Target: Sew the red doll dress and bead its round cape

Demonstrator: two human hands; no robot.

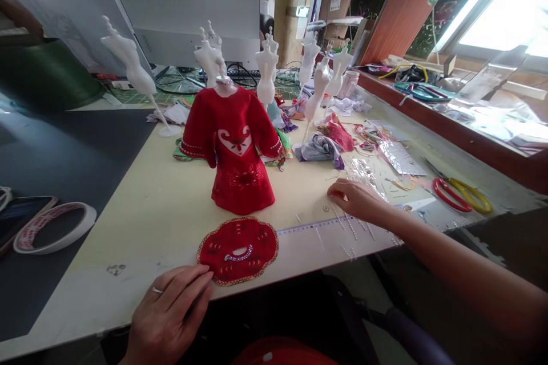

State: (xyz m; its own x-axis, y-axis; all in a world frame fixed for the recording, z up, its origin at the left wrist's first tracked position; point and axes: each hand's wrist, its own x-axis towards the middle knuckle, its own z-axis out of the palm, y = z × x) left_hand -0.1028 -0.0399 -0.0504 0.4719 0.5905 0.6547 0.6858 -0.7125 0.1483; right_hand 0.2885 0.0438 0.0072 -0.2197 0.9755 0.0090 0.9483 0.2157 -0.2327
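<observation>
Nearest of all, a person's left hand (169,313) rests over the front edge of the long pale desk (128,228), its grip spread loosely, with fingertips (205,275) touching a round red embroidered collar (237,251) without pinching it. Farther along, a red doll dress (231,148) on a white mannequin (225,88) hides part of the cloth heap (319,148) behind it, and bare mannequins (266,77) stand beyond. The right hand (355,199) reaches in from the side, grip half curled above a ruler (314,225); whether it pinches anything is hard to make out. Red-and-yellow scissors (462,195) lie farther right, a tape roll (51,242) sits left on a dark mat (72,159), and small beads (351,227) scatter across the ruler.
</observation>
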